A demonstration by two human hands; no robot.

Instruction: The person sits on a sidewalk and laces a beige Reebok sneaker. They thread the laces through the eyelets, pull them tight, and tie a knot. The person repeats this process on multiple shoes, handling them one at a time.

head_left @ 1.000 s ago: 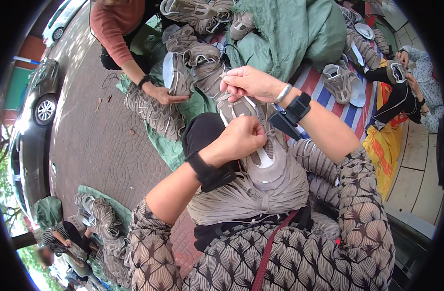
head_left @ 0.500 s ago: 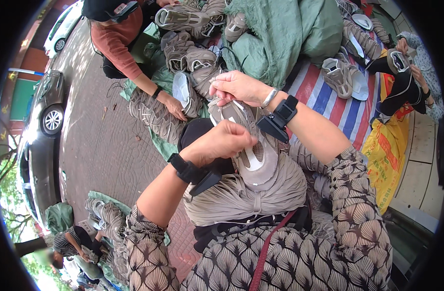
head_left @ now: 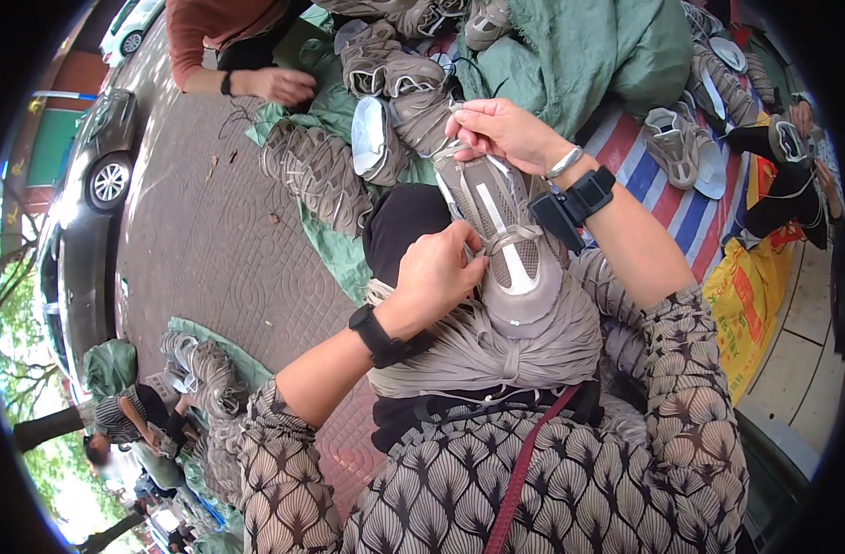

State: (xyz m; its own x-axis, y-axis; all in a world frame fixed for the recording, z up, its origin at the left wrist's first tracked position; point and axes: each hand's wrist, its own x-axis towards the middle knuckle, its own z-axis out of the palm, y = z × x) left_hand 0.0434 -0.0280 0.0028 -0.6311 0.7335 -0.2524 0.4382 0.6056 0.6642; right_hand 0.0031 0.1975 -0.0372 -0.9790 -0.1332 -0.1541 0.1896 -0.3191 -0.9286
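Together both hands, left hand [head_left: 438,274] and right hand [head_left: 501,131], hold a grey shoe [head_left: 506,245] (laces beneath).

The sneaker [head_left: 507,242] is grey-beige with a pale cream stripe, and the bundle of laces [head_left: 482,346] under it is the same beige. Behind the sneaker lies a green tarpaulin [head_left: 589,51]; to its right, a mat [head_left: 667,189] striped red, white and blue, then a yellow sack [head_left: 744,309]. The sleeves [head_left: 690,388] carry a black-and-cream fan pattern. Both wrist straps [head_left: 386,337] are black.
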